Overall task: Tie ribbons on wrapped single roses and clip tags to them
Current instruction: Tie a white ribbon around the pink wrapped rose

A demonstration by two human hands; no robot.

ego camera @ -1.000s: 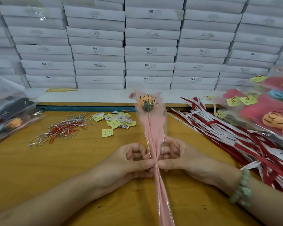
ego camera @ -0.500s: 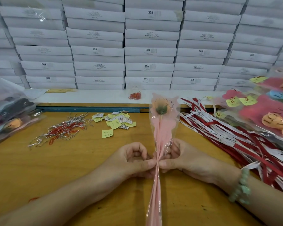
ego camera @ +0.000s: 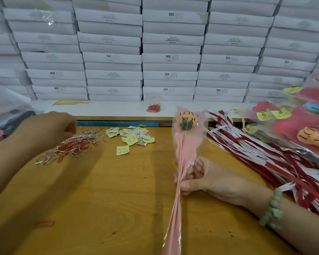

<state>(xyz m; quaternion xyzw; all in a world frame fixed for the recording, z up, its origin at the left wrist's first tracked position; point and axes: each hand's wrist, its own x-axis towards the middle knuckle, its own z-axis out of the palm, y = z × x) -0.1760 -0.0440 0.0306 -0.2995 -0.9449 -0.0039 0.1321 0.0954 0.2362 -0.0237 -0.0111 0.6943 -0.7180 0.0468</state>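
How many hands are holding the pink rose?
1. Only the right hand pinches the wrapped rose at its gathered wrap; the left hand is over the paper clips.

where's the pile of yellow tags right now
Head view, far-centre on the wooden table: the pile of yellow tags lies between the heap of clips to its left and the wrapped rose to its right.

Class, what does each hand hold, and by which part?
Right hand pinches the wrapped rose at its gathered wrap below the bloom. Left hand, blurred: cannot tell.
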